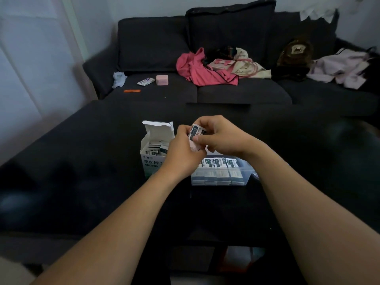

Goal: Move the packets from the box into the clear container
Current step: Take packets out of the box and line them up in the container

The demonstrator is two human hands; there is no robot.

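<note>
- Both hands meet above the gap between the box (153,153) and the clear container (221,173), holding one small stack of packets (196,133) between them.
- Left hand (183,151) curls round the stack's lower part; right hand (218,134) pinches its upper part, thumb on the printed face.
- Box stands open on the black table (82,161), just left of the clear container, flap up, with more packets loose inside.
- Clear container holds packets stood upright in rows, below and right of the hands.
- Behind the box, a dark sofa (205,58) carries pink clothes (201,70).
</note>
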